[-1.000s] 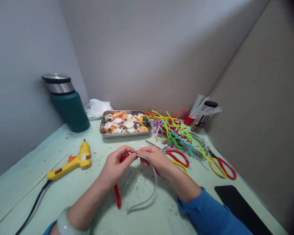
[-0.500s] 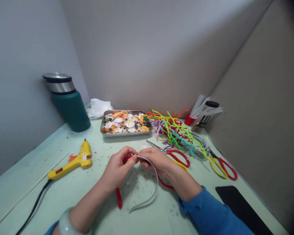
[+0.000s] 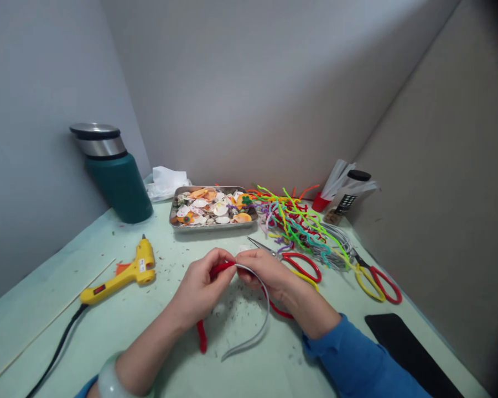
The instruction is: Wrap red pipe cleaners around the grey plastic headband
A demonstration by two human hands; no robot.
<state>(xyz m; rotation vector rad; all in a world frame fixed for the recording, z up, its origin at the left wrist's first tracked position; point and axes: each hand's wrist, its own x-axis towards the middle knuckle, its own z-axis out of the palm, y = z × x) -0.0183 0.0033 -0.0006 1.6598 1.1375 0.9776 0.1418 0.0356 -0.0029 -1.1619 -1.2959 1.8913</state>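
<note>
A thin grey headband [image 3: 268, 309] arches between my hands, its bare end hanging down in front. Red pipe cleaner [image 3: 222, 268] covers its other side, which runs through my left hand [image 3: 204, 282] and shows again below it. My left fingers are closed, pinching the band where red meets grey. My right hand [image 3: 268, 271] is closed against the left fingertips at the same spot; its fingertips are partly hidden. A red strand [image 3: 281, 313] curves out below my right wrist. Scissors [image 3: 301, 265] with red and yellow handles lie just beyond my right hand.
A yellow glue gun [image 3: 122, 279] and a thin stick [image 3: 50, 324] lie left, near a green bottle [image 3: 120, 185]. Behind are a metal tray [image 3: 213, 228] of shells and tangled pipe cleaners [image 3: 299, 221]. Right are more scissors [image 3: 377, 282], a jar [image 3: 348, 196] and a black object [image 3: 406, 348].
The pinched spot and the grey end have shifted very slightly right. A little more red shows beside my left fingertips. Both hands keep their grip.
</note>
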